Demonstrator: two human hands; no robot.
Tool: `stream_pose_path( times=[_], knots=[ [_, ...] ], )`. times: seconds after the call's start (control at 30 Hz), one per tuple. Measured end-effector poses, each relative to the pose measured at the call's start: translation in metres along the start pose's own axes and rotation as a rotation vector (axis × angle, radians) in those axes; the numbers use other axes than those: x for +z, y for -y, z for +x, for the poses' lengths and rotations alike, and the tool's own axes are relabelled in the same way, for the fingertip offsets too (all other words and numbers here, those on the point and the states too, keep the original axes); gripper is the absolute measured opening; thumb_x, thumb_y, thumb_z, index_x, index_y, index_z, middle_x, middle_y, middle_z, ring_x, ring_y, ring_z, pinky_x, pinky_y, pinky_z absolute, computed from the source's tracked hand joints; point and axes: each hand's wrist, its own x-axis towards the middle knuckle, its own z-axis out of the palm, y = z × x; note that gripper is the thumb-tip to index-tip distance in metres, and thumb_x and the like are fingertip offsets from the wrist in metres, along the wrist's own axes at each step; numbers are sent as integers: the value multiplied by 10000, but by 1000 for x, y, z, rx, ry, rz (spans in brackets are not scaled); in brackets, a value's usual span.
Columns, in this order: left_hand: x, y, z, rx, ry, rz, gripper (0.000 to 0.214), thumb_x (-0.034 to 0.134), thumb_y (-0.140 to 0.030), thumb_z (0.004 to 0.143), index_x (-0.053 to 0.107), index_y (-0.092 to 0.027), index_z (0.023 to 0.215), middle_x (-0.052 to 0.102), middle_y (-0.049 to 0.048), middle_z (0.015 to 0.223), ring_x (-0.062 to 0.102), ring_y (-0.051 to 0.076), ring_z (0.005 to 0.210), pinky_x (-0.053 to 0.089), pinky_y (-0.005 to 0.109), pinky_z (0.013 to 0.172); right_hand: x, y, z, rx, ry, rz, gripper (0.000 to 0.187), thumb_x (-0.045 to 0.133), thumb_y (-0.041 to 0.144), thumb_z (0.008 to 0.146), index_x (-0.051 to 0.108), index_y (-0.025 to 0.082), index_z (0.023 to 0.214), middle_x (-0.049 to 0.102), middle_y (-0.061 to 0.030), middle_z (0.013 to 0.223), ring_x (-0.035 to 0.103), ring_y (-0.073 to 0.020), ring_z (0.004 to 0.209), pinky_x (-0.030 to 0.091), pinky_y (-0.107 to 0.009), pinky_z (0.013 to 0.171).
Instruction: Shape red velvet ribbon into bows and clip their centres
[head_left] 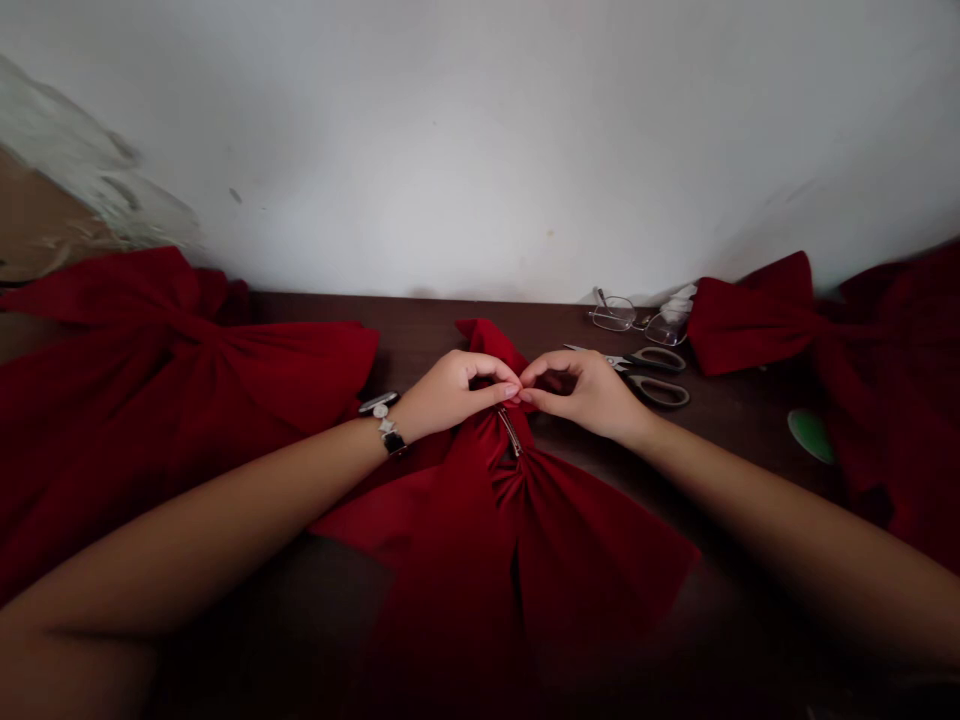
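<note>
A red fabric bow (465,550) with long tails lies on the dark table in front of me. A slim metal hair clip (510,432) sits at its gathered middle. Just above the clip, my left hand (461,392) pinches with thumb and forefinger, a bracelet and watch on its wrist. My right hand (583,395) makes the same pinch from the other side, and the fingertips of both hands meet over the bow. Whatever is between them is too small or too hidden to make out.
Another large red bow (172,370) lies at the left, with more red bows (754,315) at the right. Scissors (637,370) rest beyond my right hand, near eyeglasses (615,315). A green round object (810,435) is farther right. A white wall (450,150) borders the table's back.
</note>
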Motion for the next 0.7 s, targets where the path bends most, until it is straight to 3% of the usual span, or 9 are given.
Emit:
stream_pose_path(
  times=[0.27, 0.53, 0.7],
  knots=[
    [-2, 0, 1, -5, 38, -29, 209, 581, -293, 874, 711, -132, 898, 743, 58, 909, 672, 144, 829, 496, 250, 792, 1, -2, -1, -71, -23, -51, 148, 680, 290, 784, 691, 143, 796, 624, -11, 674, 438, -86, 560, 337, -221, 533],
    [-5, 1, 3, 1, 90, -123, 164, 576, -135, 825, 697, -111, 934, 749, 84, 951, 694, 138, 851, 523, 250, 812, 2, -2, -3, -103, -66, -58, 120, 664, 268, 803, 678, 150, 812, 654, -28, 732, 485, -101, 588, 369, -234, 557],
    [-5, 2, 5, -6, 82, -140, 174, 566, -114, 815, 696, -104, 929, 751, 84, 945, 698, 136, 864, 524, 245, 828, 3, -2, -6, -335, -155, -200, 57, 624, 208, 844, 669, 173, 845, 679, -57, 829, 590, -138, 721, 458, -258, 648]
  ],
)
